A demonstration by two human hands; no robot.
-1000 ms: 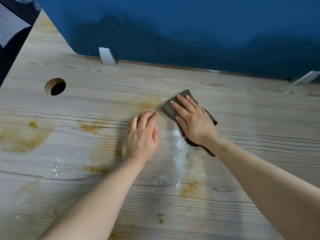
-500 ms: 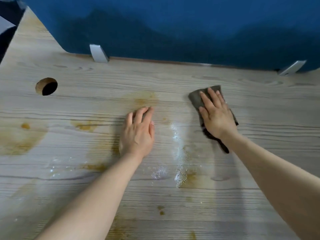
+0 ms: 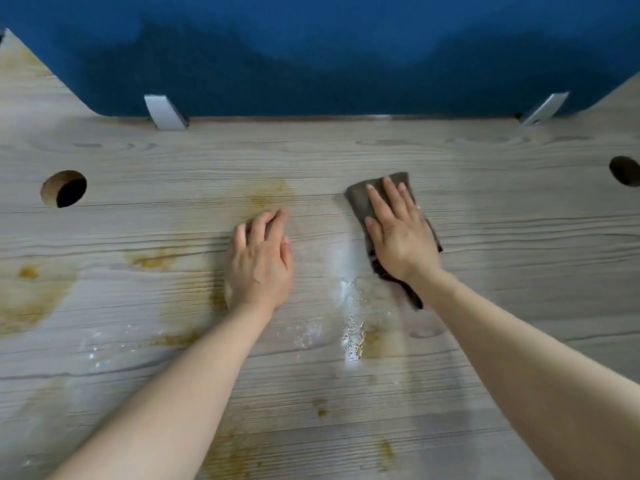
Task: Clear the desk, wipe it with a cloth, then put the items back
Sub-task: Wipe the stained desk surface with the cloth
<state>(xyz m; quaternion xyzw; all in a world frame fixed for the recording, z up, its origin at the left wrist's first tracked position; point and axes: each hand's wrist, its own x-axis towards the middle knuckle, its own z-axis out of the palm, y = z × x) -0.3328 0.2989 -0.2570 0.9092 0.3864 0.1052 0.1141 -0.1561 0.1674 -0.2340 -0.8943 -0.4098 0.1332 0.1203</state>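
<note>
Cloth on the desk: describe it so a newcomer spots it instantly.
Start at the blue panel behind the wooden desk. Nearer, right of centre, the right hand presses flat on a cloth. It is the only dark grey-brown fabric among yellowish stains.

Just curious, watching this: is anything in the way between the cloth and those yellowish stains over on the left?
Only the left hand, resting flat on the desk between the cloth under the right hand and the yellowish stains. No object lies on that stretch.
</note>
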